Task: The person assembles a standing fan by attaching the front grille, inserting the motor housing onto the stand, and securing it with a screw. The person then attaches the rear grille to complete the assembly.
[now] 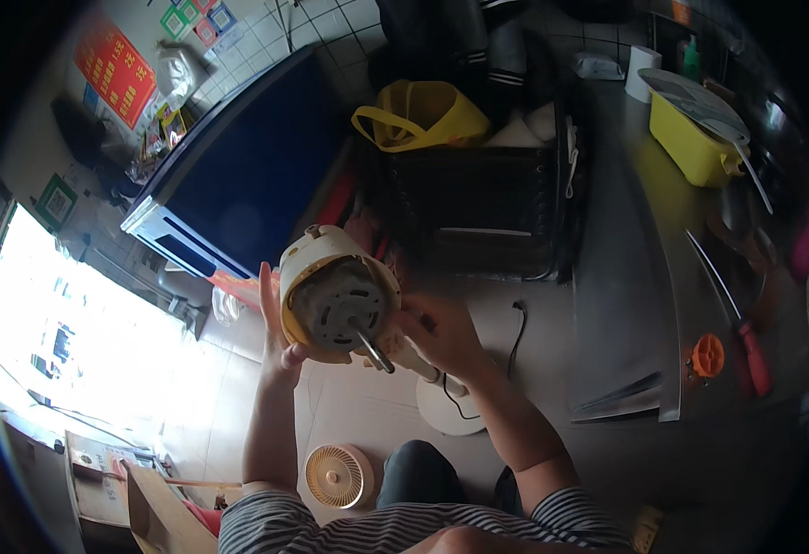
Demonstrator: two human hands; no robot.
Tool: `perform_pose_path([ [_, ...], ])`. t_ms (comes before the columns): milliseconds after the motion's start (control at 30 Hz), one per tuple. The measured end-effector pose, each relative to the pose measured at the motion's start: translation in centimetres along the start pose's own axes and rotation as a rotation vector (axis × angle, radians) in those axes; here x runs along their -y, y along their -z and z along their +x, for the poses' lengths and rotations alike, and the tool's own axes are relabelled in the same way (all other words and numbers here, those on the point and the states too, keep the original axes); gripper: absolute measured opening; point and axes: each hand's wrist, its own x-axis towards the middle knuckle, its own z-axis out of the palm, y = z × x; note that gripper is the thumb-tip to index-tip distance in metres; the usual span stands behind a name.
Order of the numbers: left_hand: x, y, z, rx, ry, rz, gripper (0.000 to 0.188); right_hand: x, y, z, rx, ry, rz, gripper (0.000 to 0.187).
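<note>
A fan head (344, 295) with a cream plastic housing faces up toward me, tilted. Its front shows a grey metal motor plate with slots and a bare shaft pointing down and to the right. My left hand (282, 328) grips the housing's left side, thumb low and a finger stretched up along it. At the right side my right hand (446, 337) has its fingers bent and pressed together against the housing edge; a small dark spot shows between them, too small to name. Below, the cream fan stand's round base (441, 411) is on the floor, partly behind my right forearm.
A metal counter (621, 305) at right bears a red-handled screwdriver (751, 355), an orange round knob (707, 355), small screws and a yellow bin (686, 143). Ahead stand a black chair (478, 208) with a yellow bag (432, 115) and a blue freezer (257, 157). A small round fan (338, 475) lies near my knees.
</note>
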Motion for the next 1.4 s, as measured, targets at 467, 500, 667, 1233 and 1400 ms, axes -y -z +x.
perform_pose_path([
  [467,0.6,0.6,-2.3,-0.068,0.219,-0.087,0.133,0.6,-0.1,-0.5,-0.080,0.031,-0.061,0.020],
  [500,0.7,0.8,-2.6,-0.072,0.234,-0.109,0.128,0.6,-0.1,-0.5,-0.079,0.026,-0.050,0.020],
  [667,0.3,0.5,-2.7,-0.109,0.214,-0.095,0.125,0.9,-0.6,-0.7,-0.119,0.016,-0.066,0.017],
  [1233,1.3,1.4,-2.9,-0.098,0.288,0.006,0.133,2.1,-1.1,-1.1,-0.152,0.027,-0.127,0.012],
  [1400,1.6,1.3,-2.5,-0.048,0.241,-0.059,0.134,1.9,-1.5,-1.5,-0.184,-0.021,-0.108,0.012],
])
